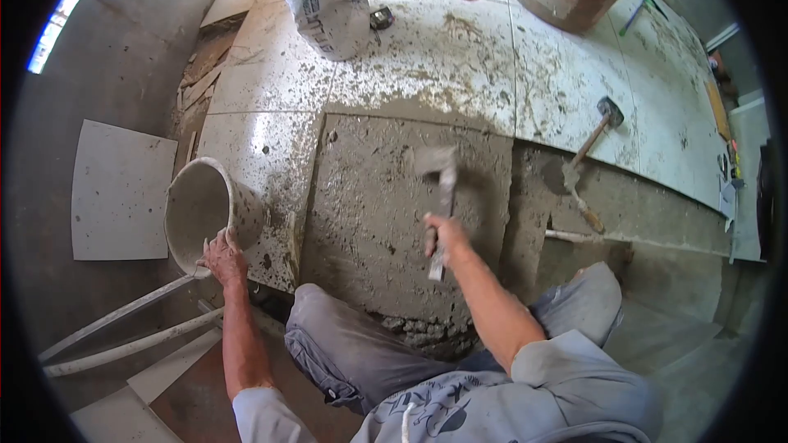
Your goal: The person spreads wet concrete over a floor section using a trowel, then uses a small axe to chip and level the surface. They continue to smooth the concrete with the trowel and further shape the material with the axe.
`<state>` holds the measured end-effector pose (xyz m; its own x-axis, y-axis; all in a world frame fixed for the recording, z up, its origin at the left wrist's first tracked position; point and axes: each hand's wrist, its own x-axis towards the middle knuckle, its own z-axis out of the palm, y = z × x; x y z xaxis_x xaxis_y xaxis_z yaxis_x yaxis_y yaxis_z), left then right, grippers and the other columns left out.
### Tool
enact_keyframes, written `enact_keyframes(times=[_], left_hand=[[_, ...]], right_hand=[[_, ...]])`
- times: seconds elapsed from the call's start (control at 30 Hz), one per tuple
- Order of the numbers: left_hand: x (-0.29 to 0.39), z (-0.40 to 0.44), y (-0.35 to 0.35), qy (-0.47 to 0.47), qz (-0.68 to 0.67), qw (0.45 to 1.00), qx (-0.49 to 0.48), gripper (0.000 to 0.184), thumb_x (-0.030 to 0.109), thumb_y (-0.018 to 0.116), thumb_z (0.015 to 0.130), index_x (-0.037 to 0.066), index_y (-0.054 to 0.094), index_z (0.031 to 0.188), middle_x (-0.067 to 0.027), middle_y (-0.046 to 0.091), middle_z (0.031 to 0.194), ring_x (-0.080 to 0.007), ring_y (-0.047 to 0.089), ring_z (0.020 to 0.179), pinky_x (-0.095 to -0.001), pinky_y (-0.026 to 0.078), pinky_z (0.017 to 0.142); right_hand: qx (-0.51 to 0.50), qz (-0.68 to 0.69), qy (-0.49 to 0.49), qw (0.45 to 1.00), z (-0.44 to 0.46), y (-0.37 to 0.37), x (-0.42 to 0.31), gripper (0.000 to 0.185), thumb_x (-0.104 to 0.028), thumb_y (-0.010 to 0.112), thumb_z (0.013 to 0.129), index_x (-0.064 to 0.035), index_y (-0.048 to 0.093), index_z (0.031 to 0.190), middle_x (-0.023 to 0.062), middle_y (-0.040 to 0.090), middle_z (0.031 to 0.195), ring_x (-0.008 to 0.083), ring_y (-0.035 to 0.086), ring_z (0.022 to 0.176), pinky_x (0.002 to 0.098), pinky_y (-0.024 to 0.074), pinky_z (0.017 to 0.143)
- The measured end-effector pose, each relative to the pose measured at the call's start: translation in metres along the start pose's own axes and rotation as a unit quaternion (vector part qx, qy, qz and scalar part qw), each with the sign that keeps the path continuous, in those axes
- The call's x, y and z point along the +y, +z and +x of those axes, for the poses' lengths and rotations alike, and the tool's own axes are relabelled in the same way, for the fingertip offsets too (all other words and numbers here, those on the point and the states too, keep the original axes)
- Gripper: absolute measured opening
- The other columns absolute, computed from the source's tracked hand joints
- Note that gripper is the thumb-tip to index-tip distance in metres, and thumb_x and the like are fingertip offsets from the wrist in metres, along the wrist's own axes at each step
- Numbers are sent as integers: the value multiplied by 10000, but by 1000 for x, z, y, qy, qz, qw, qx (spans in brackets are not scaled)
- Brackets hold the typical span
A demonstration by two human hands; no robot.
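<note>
Wet gray cement [369, 189] is filling a square of floor, and white tiles [410, 57] are lying past its far edge. A hammer [593, 136] is crossing the tiles' edge at the right. The person's knees [316, 303] are bordering the near side. The right hand [447, 239] is gripping a gray tool [448, 184], with cement spreading all around below it. The left hand [223, 258] is touching the rim of a bucket [249, 217] at the left; how tightly, one cannot tell.
</note>
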<state>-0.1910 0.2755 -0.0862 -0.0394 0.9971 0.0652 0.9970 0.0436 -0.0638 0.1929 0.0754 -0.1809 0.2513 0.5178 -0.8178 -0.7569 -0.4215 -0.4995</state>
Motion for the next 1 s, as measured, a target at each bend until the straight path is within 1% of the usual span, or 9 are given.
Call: enact_keyframes(times=[0.13, 0.27, 0.33, 0.47, 0.53, 0.63, 0.7, 0.83, 1.0], left_hand=[[13, -4, -5, -13, 14, 1000, 24, 418, 479, 359, 983, 207, 629, 1149, -84, 636, 1109, -347, 469, 1225, -688, 140, 1061], [8, 3, -8, 15, 36, 999, -3, 403, 478, 352, 986, 215, 621, 1132, -83, 655, 1022, -309, 547, 1113, -650, 136, 1089], [7, 1, -5, 16, 8, 1000, 0, 395, 476, 368, 979, 215, 637, 1105, -69, 660, 976, -294, 577, 1051, -636, 137, 1097], [-6, 1, 2, 36, -24, 999, 22, 387, 472, 384, 976, 209, 637, 1104, -65, 656, 983, -290, 579, 1034, -629, 141, 1100], [-6, 2, 11, 37, -20, 999, 35, 386, 474, 390, 973, 208, 639, 1101, -62, 655, 982, -287, 579, 1032, -627, 141, 1101], [-8, 8, 8, 50, -28, 996, 63, 373, 471, 411, 967, 209, 647, 1086, -58, 654, 979, -276, 578, 1035, -628, 138, 1102], [-6, 6, 8, 51, -36, 997, 55, 354, 459, 429, 964, 208, 654, 1072, -55, 651, 963, -271, 576, 1027, -627, 136, 1102], [-5, 0, -1, 41, -51, 997, 26, 339, 445, 437, 965, 205, 654, 1063, -52, 649, 953, -267, 577, 1014, -626, 141, 1101], [0, 2, 6, 51, -57, 994, 72, 342, 451, 436, 966, 202, 655, 1051, -46, 649, 939, -259, 578, 1006, -621, 154, 1099]], right_hand=[[96, 196, -197, 956, -1, -2, -56, 247, -196, 612, 843, -41, 544, 663, 26, 475, 473, 168, 482, 338, 326, 407, 338], [115, 183, -229, 949, 31, 27, -34, 248, -195, 612, 842, -49, 535, 657, 22, 471, 475, 159, 481, 344, 331, 407, 337], [-26, -95, 36, 995, 26, 35, -12, 259, -196, 609, 842, -74, 511, 636, 17, 469, 476, 154, 485, 348, 329, 414, 347], [-1, -76, 13, 997, 6, 27, -29, 281, -248, 611, 857, -91, 490, 658, 21, 455, 476, 168, 470, 358, 333, 411, 362], [51, 132, -183, 973, 21, 24, -51, 262, -231, 625, 847, -74, 510, 672, 32, 466, 482, 179, 469, 349, 337, 407, 352], [102, 159, -197, 962, 37, 50, -37, 244, -209, 614, 857, -68, 521, 682, 37, 468, 483, 181, 465, 345, 341, 406, 347], [-43, -70, 27, 996, 44, 47, -9, 250, -219, 606, 866, -76, 520, 679, 33, 466, 483, 177, 472, 349, 350, 415, 349], [-66, -66, 59, 994, -3, 54, -16, 192, -162, 588, 845, -57, 519, 700, 32, 472, 486, 164, 481, 338, 328, 400, 327], [63, 143, -206, 966, 18, 59, -48, 231, -177, 603, 848, -66, 510, 668, 38, 484, 493, 166, 477, 331, 327, 408, 324]])
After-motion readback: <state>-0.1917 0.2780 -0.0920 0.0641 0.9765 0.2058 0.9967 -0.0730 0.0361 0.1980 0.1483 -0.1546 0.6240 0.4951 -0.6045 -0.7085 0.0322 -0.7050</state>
